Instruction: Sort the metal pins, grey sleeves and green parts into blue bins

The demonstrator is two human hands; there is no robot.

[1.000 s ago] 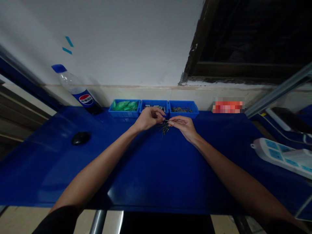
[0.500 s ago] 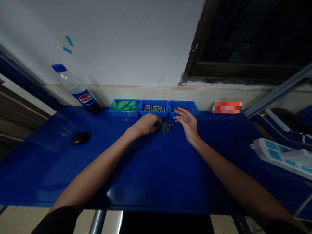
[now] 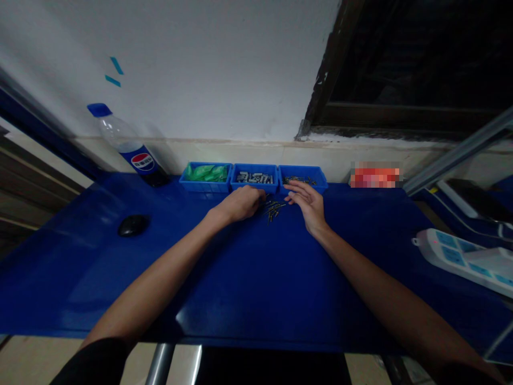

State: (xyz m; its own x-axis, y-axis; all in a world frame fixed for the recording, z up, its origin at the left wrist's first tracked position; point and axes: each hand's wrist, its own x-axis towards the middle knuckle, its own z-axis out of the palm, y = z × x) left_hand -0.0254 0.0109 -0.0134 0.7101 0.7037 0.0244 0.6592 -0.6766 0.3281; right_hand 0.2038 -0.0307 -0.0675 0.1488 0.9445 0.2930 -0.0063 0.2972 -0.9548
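Observation:
A small loose pile of thin brass-coloured screws (image 3: 274, 209) lies on the blue tabletop between my hands. My left hand (image 3: 242, 204) rests at the pile's left side, its fingers curled down and closed; what they hold, if anything, is hidden. To the right of the pile, my right hand (image 3: 308, 204) has its fingers stretched out and apart, with nothing visible in them. Its fingertips are just in front of the right blue bin (image 3: 323, 184), which contains similar metal pieces. Behind my left hand stands the middle blue bin (image 3: 274, 188) of grey metal parts.
The left blue bin (image 3: 204, 187) contains green plastic bags (image 3: 207, 172). A Pepsi bottle (image 3: 138, 158) and a black computer mouse (image 3: 133, 225) are on the left. On the right are a blurred red item (image 3: 375, 177) and a white power strip (image 3: 452, 255).
My right hand's fingers have dropped slightly, showing more of the right bin's contents. My left hand stays at the pile, its fingers a little more curled. The view shifts slightly.

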